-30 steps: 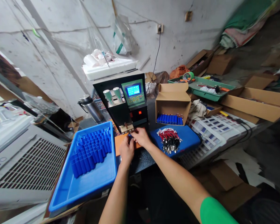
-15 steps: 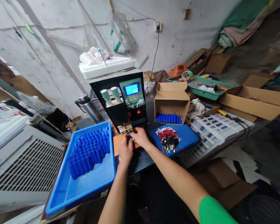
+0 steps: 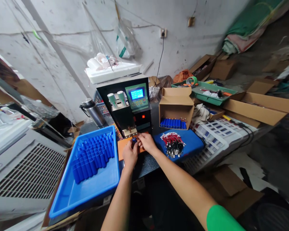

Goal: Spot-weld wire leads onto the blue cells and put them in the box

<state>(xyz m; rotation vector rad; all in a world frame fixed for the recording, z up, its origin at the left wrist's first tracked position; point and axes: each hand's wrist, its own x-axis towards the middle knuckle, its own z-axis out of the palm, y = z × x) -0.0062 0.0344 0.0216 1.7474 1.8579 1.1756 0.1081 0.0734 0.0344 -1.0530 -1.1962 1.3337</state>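
Note:
My left hand (image 3: pixel 130 153) is closed around a blue cylindrical battery cell (image 3: pixel 134 140), its end facing up. Close beside it, my right hand (image 3: pixel 146 142) has its fingers pinched at the cell's right side; whatever they hold is too small to make out. Both hands are just below and in front of the metal electrode tips (image 3: pixel 130 131) of a black spot welder (image 3: pixel 120 118) with a lit screen (image 3: pixel 137 93). Under them lies an orange board (image 3: pixel 121 150). To the left, a blue tray (image 3: pixel 96 189) bears rows of upright blue cells (image 3: pixel 92 157).
Red and black wire leads (image 3: pixel 173 143) lie bundled on a blue pad (image 3: pixel 194 142) at right. Behind them an open cardboard box (image 3: pixel 175 109) holds blue wrapped cells (image 3: pixel 172 123). A steel thermos (image 3: pixel 93 112) stands left of the welder. A green tray (image 3: pixel 212 88) sits farther right.
My hands have drawn slightly down and apart near the electrodes, so the cell's end now shows between them. The camera view has shifted a little.

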